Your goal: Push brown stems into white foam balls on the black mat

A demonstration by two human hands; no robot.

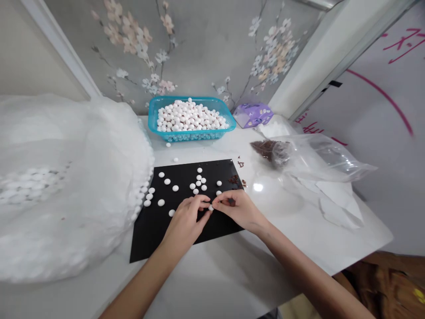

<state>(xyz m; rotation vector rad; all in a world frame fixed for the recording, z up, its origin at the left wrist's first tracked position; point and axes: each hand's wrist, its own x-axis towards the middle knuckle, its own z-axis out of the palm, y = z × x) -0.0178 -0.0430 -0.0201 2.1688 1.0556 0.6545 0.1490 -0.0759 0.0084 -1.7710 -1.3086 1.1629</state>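
Observation:
My left hand (189, 217) is closed around a small white ball (211, 207), pinched between thumb and fingers over the black mat (149, 243). From the other side my right hand (237, 206) meets the ball with thumb and forefinger pressed together. Whatever sits between those fingertips is too small to make out. Loose white balls (175, 188) lie scattered over the mat, with a cluster (198, 177) just beyond my hands. Small brown pieces (233, 179) are strewn at the mat's right edge.
Behind the mat stands a blue basket (192, 136) heaped with white balls. A large translucent bag (99, 190) of balls fills the left side. To the right are a clear plastic bag (322, 155) with brown pieces (265, 149), a purple packet (254, 115) and white paper (338, 204).

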